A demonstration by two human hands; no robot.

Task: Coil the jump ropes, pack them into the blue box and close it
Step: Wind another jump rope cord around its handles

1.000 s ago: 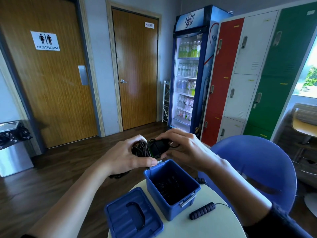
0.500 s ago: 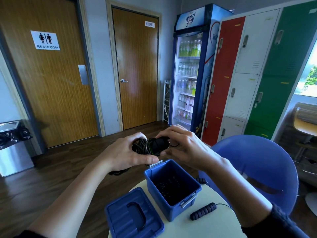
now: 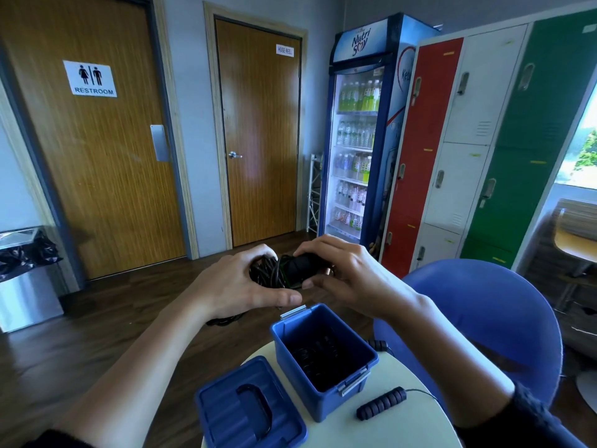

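Above the open blue box I hold a bundle of coiled black jump rope. My left hand grips the coil from the left. My right hand curls round the black handle at the coil's right side. A loop of the rope hangs below my left wrist. Dark coiled rope lies inside the box. The box's blue lid lies flat on the round table, left of the box. Another black foam handle with a thin cord lies on the table at the right.
A blue chair stands right behind the table. One more black handle peeks out behind the box. Wooden doors, a drinks fridge and coloured lockers line the far walls. A metal bin sits at the left.
Both hands with the rope bundle have stayed above the box, shifting only slightly; the right fingers have settled more over the handle.
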